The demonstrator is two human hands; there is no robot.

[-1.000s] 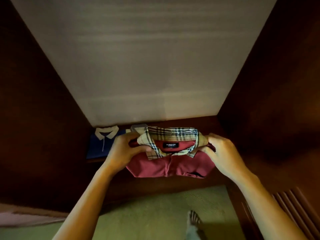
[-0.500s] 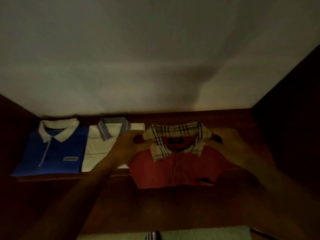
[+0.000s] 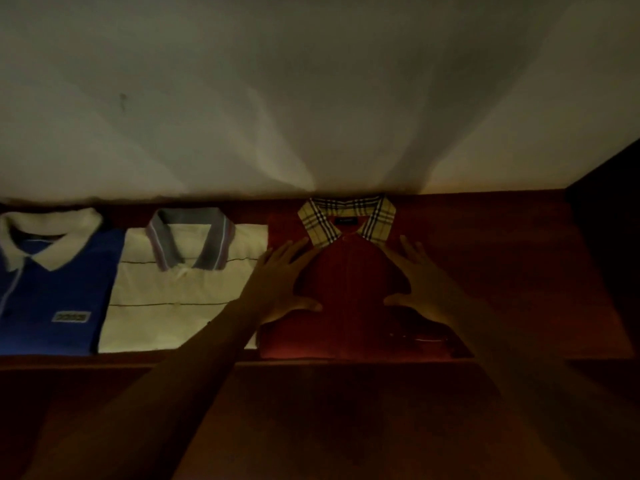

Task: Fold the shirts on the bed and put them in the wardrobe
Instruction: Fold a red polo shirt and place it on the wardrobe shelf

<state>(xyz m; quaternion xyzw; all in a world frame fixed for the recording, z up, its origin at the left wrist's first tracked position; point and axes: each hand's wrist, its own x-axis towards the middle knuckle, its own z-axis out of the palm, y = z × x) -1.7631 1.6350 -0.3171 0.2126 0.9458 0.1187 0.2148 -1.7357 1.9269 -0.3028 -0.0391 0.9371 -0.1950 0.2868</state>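
Resting on red shirt [image 3: 349, 289], left hand [image 3: 280, 282], right hand [image 3: 424, 287], fingers [image 3: 291, 249] straight and spread (nothing gripped).

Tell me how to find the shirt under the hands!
On the wooden shelf below the pale wall, three folded shirts lie in a row. The red shirt is rightmost, under the left hand and right hand. Only it has a checked collar, unlike the cream shirt and blue shirt.
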